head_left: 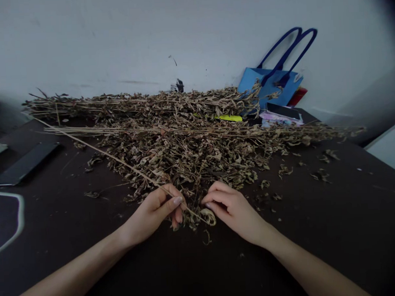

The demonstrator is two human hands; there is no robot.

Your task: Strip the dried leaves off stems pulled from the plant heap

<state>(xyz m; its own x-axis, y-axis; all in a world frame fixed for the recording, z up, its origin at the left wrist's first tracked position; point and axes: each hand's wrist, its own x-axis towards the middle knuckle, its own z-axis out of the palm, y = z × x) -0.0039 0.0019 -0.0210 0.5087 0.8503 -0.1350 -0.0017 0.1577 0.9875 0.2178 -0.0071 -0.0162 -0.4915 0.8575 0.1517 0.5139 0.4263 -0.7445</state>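
My left hand (pixel 152 209) pinches a long dried plant stem (pixel 113 157) between thumb and fingers. The stem runs from the far left of the table down to the right, its lower end beside a curled dry leaf (pixel 209 216). Right of it, my right hand (pixel 238 211) is closed, thumb and fingertips drawn together at the near edge of the leaves. What it holds, if anything, is hidden. Just beyond both hands spreads a heap of dried leaves (pixel 184 153), brown and crumpled.
Behind the heap, a bundle of dried stalks (pixel 133 105) lies along the wall. A blue bag (pixel 266 81) stands at the back right, near a phone (pixel 283 111). On the left lie a dark flat object (pixel 28 162) and a white-edged item (pixel 21 212). Leaf scraps (pixel 321 175) dot the dark table (pixel 319 230).
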